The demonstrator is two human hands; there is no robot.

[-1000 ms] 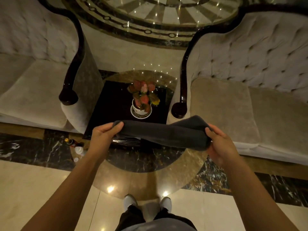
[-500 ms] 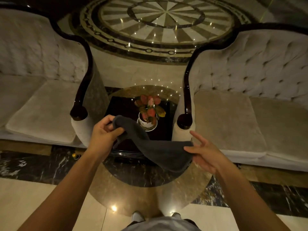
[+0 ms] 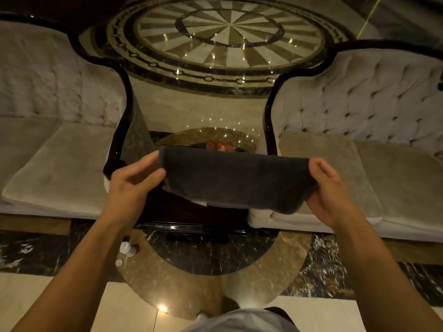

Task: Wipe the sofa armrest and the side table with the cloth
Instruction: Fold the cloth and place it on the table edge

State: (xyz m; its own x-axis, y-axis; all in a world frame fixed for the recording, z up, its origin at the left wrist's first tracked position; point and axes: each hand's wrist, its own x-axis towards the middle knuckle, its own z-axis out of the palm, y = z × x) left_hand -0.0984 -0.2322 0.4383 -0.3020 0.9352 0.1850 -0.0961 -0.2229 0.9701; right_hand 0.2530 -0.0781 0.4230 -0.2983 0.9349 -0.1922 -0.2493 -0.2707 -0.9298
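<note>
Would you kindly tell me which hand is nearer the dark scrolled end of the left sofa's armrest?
Left. The left hand sits just right of the armrest scroll, holding one end of the cloth. The right hand holds the other end, far across the side table.

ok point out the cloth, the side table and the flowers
cloth (image 3: 236,179), head view, middle of the dark fabric
side table (image 3: 191,220), head view, glossy front edge
flowers (image 3: 219,146), head view, red blooms above the cloth
</note>
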